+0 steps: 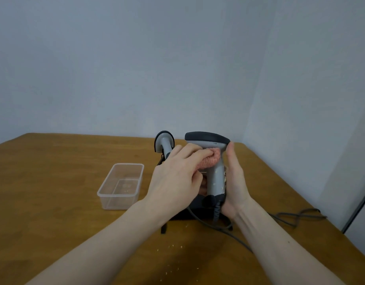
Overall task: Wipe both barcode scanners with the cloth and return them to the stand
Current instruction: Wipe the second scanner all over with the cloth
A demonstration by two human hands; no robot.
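My right hand (236,182) grips the handle of a grey barcode scanner (215,177) with a black head, held upright above the table. Against the neck of that scanner my left hand (175,177) presses a pink cloth (210,161), fingers closed on it. A second grey scanner (164,144) stands behind my left hand, its lower part hidden. The black stand (178,215) lies under and behind my hands, mostly covered by them.
A clear plastic box (120,186) sits on the wooden table (54,192) left of my hands. Grey cables (296,218) trail from the scanner to the right edge. Small crumbs (173,246) dot the tabletop near me. A wall stands close behind.
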